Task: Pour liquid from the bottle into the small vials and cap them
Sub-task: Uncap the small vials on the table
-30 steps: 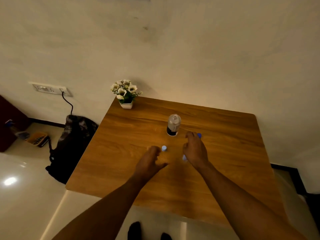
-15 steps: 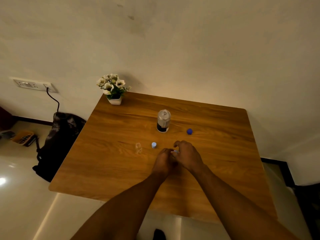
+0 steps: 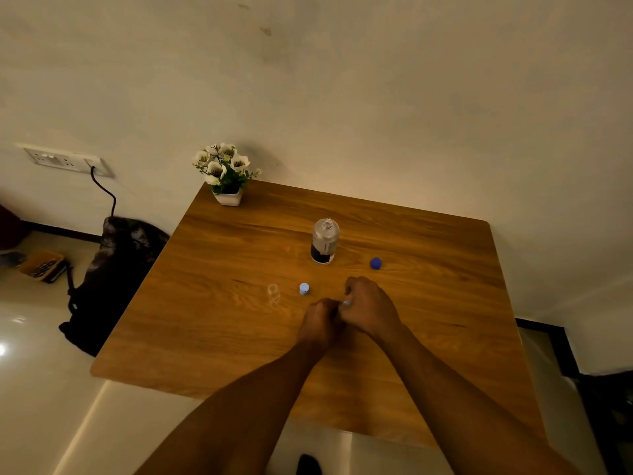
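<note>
With the small clear vial pinched between the left hand (image 3: 320, 318) and right hand (image 3: 368, 308) above the wooden table (image 3: 445, 303), its pale cap (image 3: 346, 303) should be turned squarely, upright.

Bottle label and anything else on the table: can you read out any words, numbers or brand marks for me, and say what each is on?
No text can be read in this view.
bottle: a dark label band near the base, print too small and blurred to read.
open vial: a tiny reddish mark, illegible.
blue cap and small capped vial: no marking visible.
</note>
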